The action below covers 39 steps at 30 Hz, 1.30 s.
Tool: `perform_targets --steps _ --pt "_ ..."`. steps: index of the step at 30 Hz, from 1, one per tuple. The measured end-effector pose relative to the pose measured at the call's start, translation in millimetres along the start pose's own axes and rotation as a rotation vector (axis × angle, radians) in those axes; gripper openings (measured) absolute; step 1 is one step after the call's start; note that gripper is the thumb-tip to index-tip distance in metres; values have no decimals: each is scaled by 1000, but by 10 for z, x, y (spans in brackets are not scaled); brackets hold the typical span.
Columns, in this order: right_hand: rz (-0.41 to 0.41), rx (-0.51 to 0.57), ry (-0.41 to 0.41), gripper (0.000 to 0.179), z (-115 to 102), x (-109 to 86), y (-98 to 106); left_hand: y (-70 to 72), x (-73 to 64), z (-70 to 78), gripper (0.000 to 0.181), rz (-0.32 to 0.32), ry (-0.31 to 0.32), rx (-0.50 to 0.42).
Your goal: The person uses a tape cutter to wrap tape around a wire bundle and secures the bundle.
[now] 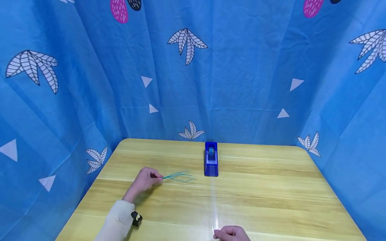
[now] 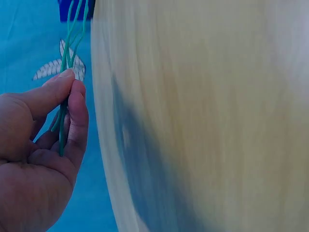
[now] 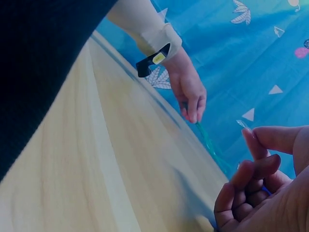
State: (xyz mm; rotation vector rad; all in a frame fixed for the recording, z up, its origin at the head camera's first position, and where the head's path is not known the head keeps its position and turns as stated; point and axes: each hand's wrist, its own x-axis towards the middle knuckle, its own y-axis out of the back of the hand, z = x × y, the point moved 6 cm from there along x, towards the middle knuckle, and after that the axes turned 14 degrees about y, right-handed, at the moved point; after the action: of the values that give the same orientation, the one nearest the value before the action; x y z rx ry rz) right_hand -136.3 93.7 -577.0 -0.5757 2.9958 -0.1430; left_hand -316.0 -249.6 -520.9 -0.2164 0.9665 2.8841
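Note:
My left hand (image 1: 145,179) pinches a bundle of several thin green wires (image 1: 178,175) between thumb and fingers, held over the left part of the table. In the left wrist view the wires (image 2: 67,53) fan out past the fingertips, their short ends lying along the palm. At the front edge of the head view, my right hand (image 1: 233,233) pinches a small piece of clear tape (image 3: 242,124) between thumb and forefinger, its other fingers curled in. Ahead of both hands stands a blue tape dispenser (image 1: 211,170) with a roll in it.
The wooden table (image 1: 271,194) has rounded far corners. A blue curtain (image 1: 241,83) with leaf and triangle prints surrounds it on the back and sides. A black device (image 1: 137,219) is strapped at the left sleeve.

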Motion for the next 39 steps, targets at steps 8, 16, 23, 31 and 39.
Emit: perform_targets --steps 8,16,23,31,39 --pt "14 -36 6 46 -60 2 -6 -212 -156 161 5 -75 -76 8" --pt "10 -65 23 50 -138 -6 -28 -573 -311 315 5 -186 -128 -47" --pt "12 -137 57 46 -198 -3 -29 -827 -448 509 2 -250 -140 -61" --pt "22 -153 67 45 -264 -9 -50 -1077 -597 712 6 -277 -150 -76" --pt "33 -170 59 42 -278 -2 -56 -1291 -772 852 7 -322 -167 -115"
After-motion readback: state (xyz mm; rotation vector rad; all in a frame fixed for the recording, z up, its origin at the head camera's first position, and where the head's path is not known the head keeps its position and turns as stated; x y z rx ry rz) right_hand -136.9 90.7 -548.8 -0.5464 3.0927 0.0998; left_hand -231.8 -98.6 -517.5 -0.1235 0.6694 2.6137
